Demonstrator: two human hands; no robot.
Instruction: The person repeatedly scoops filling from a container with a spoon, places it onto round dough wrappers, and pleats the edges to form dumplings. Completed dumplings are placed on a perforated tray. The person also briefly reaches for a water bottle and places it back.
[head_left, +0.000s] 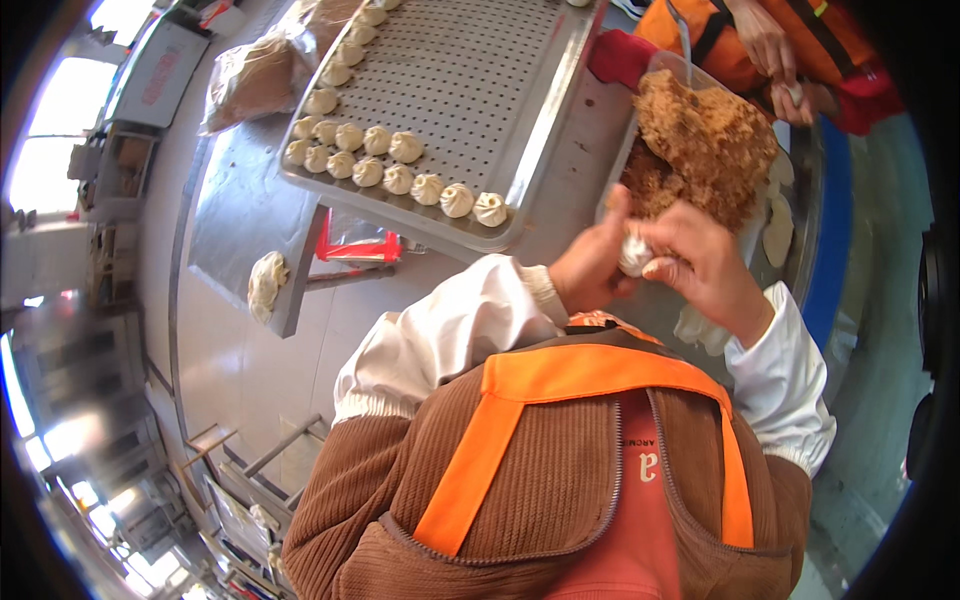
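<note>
My left hand (592, 259) cradles a small pleated dough bun (636, 255), while the fingers of my right hand (701, 262) pinch its top and side. Both hands are close together at the near end of a tub heaped with brown minced filling (697, 142). A utensil handle stands up from the far part of the filling. Flat dough wrappers (778, 229) lie to the right of the tub, and more pale dough pieces (701, 330) are partly hidden below my right wrist. Left of my hands, a perforated metal tray (450, 82) bears rows of pleated buns (397, 178) along its left and near edges.
Across the tub, a co-worker's hands (780, 67) hold a small piece of dough. A metal slab (247, 202) with a lump of dough (268, 286) lies at the left, near plastic-wrapped bags (259, 75). A blue strip (829, 232) edges the right side of the table.
</note>
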